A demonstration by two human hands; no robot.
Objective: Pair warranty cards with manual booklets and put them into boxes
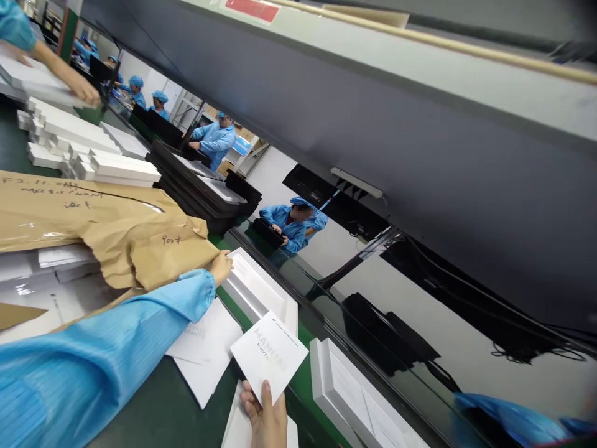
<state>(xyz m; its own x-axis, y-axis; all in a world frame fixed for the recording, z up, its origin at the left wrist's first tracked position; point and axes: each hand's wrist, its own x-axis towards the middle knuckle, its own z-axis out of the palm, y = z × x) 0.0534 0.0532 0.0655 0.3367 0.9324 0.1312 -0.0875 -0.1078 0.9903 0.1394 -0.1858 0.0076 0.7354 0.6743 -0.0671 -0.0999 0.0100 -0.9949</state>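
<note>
A single head-worn view looks forward and down, tilted hard so the green tabletop runs from lower centre toward the upper left of the frame. It sits close above the person's own blue sleeve, lower left. A grey overhead beam crosses the upper right; distant workers show upper left.

The person's left arm is covered by a bright blue sleeve of smooth, faintly ribbed fabric with fine lengthwise stripes. It ends at the wrist in a gathered, elastic cuff that bunches into small folds. Both the left hand and the right hand are bare, with no gloves, rings or watch visible. At the lower right edge, more of the same blue fabric shows, blurred.
</note>
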